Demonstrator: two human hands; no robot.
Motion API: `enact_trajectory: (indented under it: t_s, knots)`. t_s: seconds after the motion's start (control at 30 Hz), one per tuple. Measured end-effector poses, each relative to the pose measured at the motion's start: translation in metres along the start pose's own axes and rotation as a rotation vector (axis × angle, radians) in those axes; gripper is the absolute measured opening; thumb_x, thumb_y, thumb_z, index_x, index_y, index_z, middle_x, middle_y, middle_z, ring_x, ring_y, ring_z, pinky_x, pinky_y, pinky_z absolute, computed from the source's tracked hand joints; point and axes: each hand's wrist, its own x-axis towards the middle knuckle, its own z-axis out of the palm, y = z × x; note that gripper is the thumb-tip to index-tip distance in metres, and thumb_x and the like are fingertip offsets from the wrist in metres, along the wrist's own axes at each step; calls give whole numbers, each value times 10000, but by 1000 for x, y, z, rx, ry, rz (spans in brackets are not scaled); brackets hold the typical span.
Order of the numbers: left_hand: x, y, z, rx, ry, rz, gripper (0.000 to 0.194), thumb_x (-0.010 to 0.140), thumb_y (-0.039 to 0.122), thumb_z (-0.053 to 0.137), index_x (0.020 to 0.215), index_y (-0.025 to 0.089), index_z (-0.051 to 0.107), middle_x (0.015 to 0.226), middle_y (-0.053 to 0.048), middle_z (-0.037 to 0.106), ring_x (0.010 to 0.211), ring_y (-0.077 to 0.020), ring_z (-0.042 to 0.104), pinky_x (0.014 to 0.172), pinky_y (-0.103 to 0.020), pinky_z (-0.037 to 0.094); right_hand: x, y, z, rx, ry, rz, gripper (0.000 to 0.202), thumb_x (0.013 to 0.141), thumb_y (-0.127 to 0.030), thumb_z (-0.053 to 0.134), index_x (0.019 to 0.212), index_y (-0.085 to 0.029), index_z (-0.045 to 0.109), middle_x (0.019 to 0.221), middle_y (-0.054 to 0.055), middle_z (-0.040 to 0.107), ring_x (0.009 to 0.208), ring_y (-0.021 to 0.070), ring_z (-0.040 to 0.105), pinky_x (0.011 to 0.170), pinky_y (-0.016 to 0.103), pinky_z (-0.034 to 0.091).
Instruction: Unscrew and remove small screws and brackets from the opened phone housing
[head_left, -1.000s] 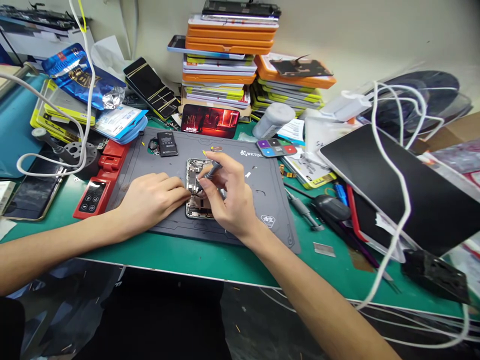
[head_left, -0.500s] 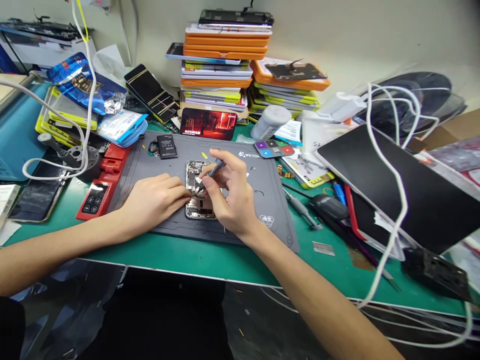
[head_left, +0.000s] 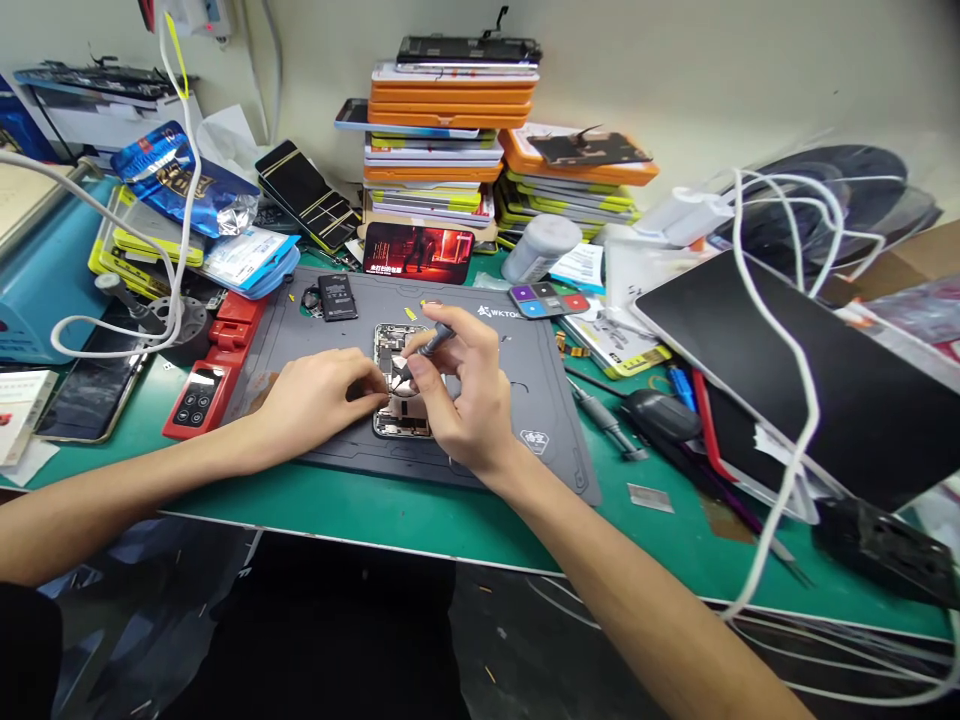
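Note:
An opened phone with its inner parts exposed lies upright on the dark grey mat. My right hand is closed on a grey screwdriver, tilted with its tip down over the middle of the phone. At the phone's left edge rests my left hand, thumb and forefinger closed near the screwdriver tip; whether something small is between them is hidden. A loose black battery lies on the mat behind my left hand.
A lit phone leans before stacked orange and yellow cases. Red tool and dark phone lie left. Right are another screwdriver, a black panel and a white cable.
The view has shifted slightly. My left thumb and forefinger have changed pose, with a gap now showing behind their tips. The right hand still holds the screwdriver over the phone.

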Motion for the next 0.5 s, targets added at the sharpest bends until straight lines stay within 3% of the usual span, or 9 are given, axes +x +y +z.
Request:
enact_trajectory:
  t_s: [0.3,0.5]
  knots:
    - [2,6,5,137,-22,31,136,1026,308,621,981,206,697,956,-21,737,862,-189,685,680,-278,455,1,-1,-1,6,79,-47,476,1043,-188,549,1492,-300,439,1286,84,683,883,152,733,709,320,679]
    - [3,-5,-25,312,94,0,181,1039,309,587,1012,197,727,1000,-49,768,913,-217,709,720,-304,481,3,-1,-3,-22,114,-32,473,1042,-197,546,1489,-307,437,1317,87,677,904,161,750,717,337,681]
